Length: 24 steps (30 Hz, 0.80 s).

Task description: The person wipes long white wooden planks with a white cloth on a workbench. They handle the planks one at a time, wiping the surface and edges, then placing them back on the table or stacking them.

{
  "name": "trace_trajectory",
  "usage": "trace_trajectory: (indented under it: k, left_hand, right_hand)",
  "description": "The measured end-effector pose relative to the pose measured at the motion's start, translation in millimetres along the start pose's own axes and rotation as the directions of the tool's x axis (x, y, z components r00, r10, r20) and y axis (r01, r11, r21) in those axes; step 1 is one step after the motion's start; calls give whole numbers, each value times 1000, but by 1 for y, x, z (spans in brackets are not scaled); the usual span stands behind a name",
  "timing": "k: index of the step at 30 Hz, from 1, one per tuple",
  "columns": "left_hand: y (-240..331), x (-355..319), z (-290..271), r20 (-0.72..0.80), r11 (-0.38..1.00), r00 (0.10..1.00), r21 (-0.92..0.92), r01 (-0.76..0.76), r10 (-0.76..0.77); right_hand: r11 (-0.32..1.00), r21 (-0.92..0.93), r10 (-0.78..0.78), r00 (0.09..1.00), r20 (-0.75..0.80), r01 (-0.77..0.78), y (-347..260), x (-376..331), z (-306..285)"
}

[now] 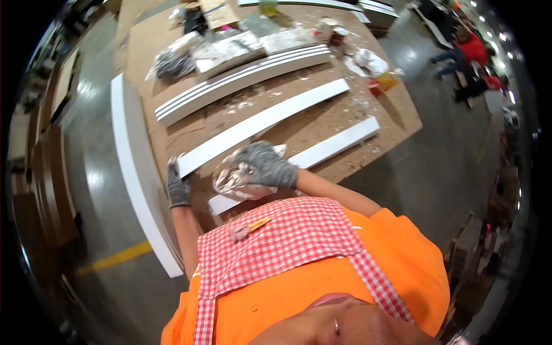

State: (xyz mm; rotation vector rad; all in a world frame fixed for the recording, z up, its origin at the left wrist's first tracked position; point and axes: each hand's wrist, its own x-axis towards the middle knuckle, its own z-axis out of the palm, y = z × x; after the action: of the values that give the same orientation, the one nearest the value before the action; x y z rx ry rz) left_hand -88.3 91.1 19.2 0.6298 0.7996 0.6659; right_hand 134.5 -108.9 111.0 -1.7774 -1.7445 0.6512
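Note:
Wearing a grey glove, my left hand (179, 185) closes around the near left end of a long white board (264, 122), which runs up and to the right across the worktable. My right hand (266, 163), gloved too, clutches a crumpled whitish rag (230, 179). The rag and this hand lie over a second white board (336, 144) closer to me, covering its middle. Some fingers of my left hand are hidden behind the board end.
Beyond lies a stack of white boards (247, 80), with plastic-wrapped bundles (230, 53) behind. A tall white panel (135, 167) stands along the left table edge. Cans (338, 35), a white rag (369, 62) and a red-and-yellow item (384, 84) sit far right. People (474, 50) stand beyond the table.

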Motion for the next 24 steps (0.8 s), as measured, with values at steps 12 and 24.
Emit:
trace_trajectory:
  k: [12,24]
  left_hand:
    - [-8,12,-2,-393,937,914,346,40,106]
    - [-12,16,-4,-304,993,952,120,-2,39]
  right_hand:
    - [940,277,319,805,-501,-200,144,45,-108]
    - [800,-205,322,692,-646,-564,211,224,-119]
